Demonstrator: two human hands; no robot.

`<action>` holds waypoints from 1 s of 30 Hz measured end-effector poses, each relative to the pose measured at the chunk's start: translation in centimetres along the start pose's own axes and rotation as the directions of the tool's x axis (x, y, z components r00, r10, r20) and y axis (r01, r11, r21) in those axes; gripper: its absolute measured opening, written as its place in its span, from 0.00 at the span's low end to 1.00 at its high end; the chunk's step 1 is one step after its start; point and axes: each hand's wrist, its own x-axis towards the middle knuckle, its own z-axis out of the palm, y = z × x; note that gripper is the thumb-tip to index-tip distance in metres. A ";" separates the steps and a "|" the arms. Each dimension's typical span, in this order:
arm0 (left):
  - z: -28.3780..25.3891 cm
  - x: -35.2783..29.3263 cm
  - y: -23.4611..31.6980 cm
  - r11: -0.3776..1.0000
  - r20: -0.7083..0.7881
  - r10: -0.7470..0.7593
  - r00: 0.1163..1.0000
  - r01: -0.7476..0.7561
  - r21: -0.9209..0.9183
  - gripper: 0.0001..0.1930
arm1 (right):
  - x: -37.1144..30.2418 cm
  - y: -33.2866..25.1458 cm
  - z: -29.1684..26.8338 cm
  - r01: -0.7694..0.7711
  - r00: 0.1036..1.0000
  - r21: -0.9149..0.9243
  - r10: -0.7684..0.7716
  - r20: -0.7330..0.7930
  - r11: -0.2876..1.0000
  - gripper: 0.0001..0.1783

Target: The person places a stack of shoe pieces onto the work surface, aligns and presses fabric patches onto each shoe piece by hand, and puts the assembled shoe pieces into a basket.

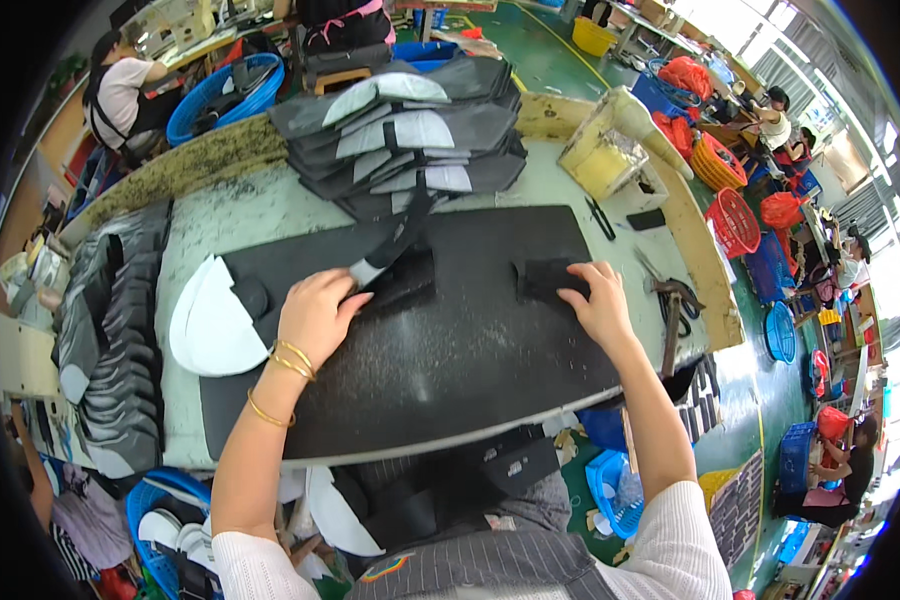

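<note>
My left hand [315,315] is closed, thumb and fingers pinching the grey end of a curved black strip [395,245], which reaches up toward the back of the table. Under and beside that strip lies a dark flat piece [410,280]. To the right, my right hand [600,305] has its thumb and fingertips on the edge of a small black rectangular piece [543,280]. Both hands are over a black mat [450,380]. White half-round pieces [208,325] lie left of my left hand, with a dark round piece [250,296] against them.
Layered black and grey pieces [400,140] are heaped at the back. Another overlapping row [120,360] runs along the left. Scissors [675,310], a black slim tool [601,218] and a yellowish box [605,158] sit at right. Co-workers, baskets and benches surround the table.
</note>
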 end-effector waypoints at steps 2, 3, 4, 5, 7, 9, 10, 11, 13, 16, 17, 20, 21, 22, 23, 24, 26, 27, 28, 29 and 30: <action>0.4 0.0 0.2 0.997 0.014 -0.074 0.997 0.073 0.039 0.10 | 0.4 1.2 0.0 -0.316 0.934 0.200 0.268 0.235 0.927 0.19; -0.1 0.1 0.6 0.990 0.033 -0.134 0.990 0.132 0.044 0.09 | 0.8 1.0 -0.4 -0.315 0.933 0.205 0.263 0.247 0.926 0.19; -0.4 -0.3 0.9 0.988 0.050 -0.149 0.988 0.147 0.045 0.09 | 0.9 0.5 -1.0 -0.374 0.902 0.162 0.317 0.293 0.913 0.19; -0.8 -0.8 1.2 0.991 -0.145 -0.085 0.986 0.100 0.095 0.09 | 0.8 0.3 -1.1 -0.429 0.864 0.114 0.371 0.341 0.896 0.21; -2.5 -2.1 3.3 0.968 -0.307 0.091 0.947 -0.012 0.249 0.10 | 0.3 0.8 -0.7 -0.329 0.920 0.065 0.304 0.245 0.942 0.20; -3.6 -5.0 7.1 0.953 -0.153 0.187 0.971 -0.141 0.270 0.12 | -0.5 0.2 -0.4 -0.211 0.974 0.032 0.207 0.096 0.977 0.19; -3.7 -6.5 9.2 0.964 -0.035 0.191 0.981 -0.180 0.195 0.13 | -0.7 0.1 -0.4 -0.231 0.969 0.114 0.218 0.119 0.966 0.16; -2.7 -8.4 10.2 0.965 0.039 0.203 0.978 -0.207 0.162 0.14 | -1.0 -0.4 -0.5 -0.257 0.959 0.249 0.215 0.183 0.934 0.14; -0.7 -10.3 11.2 0.969 0.121 0.191 0.974 -0.207 0.134 0.15 | -1.6 -1.1 -2.4 -0.365 0.903 0.420 0.208 0.375 0.831 0.09; 0.4 -10.7 11.7 0.999 -0.063 -0.027 0.998 0.024 -0.045 0.17 | -2.8 -1.3 -3.9 -0.306 0.942 0.794 0.290 0.171 0.525 0.13; 0.4 -10.7 11.9 0.996 -0.078 -0.050 0.996 0.044 -0.072 0.18 | -3.4 -0.5 -4.6 -0.307 0.929 0.832 0.337 0.155 0.463 0.13; 1.0 -10.5 11.9 0.990 -0.127 -0.101 0.987 0.087 -0.111 0.18 | -3.9 -2.7 -6.0 -0.132 0.904 0.885 0.420 -0.077 0.446 0.12; 1.1 -10.4 11.9 0.981 -0.120 -0.124 0.985 0.103 -0.164 0.17 | -4.4 -3.6 -6.6 -0.130 0.906 0.883 0.415 -0.078 0.450 0.12; 1.1 -10.5 12.0 0.969 -0.113 -0.151 0.982 0.124 -0.215 0.16 | -5.0 -4.6 -7.3 -0.080 0.918 0.839 0.368 -0.148 0.538 0.12; 1.0 -10.7 12.2 0.988 -0.099 -0.068 0.993 0.053 -0.148 0.14 | -5.2 -5.9 -8.0 -0.027 0.925 0.785 0.313 -0.216 0.619 0.12; 0.9 -10.9 12.5 0.988 -0.106 -0.073 0.992 0.057 -0.145 0.14 | -4.9 -8.0 -8.8 0.018 0.971 0.655 0.142 -0.191 0.755 0.12; 0.6 -11.2 12.6 0.998 -0.074 0.050 0.996 -0.052 -0.029 0.15 | -4.5 -11.6 -9.0 0.076 0.997 0.598 -0.066 -0.038 0.798 0.13; 1.0 -11.5 12.3 0.998 -0.088 0.055 0.995 -0.056 -0.014 0.15 | -4.5 -12.8 -8.4 0.064 0.995 0.562 -0.094 0.025 0.825 0.13; 1.7 -12.0 12.2 0.995 -0.143 -0.023 0.989 0.008 -0.103 0.15 | -4.6 -13.9 -7.9 0.048 0.990 0.517 -0.109 0.086 0.854 0.13; 2.1 -12.1 12.0 0.978 -0.188 -0.104 0.977 0.067 -0.197 0.15 | -5.0 -14.9 -6.9 -0.011 0.997 0.586 -0.034 0.066 0.810 0.14; 2.0 -12.0 12.2 0.978 -0.191 -0.100 0.977 0.062 -0.197 0.15 | -5.5 -15.7 -6.2 -0.073 0.997 0.650 0.043 0.063 0.756 0.14</action>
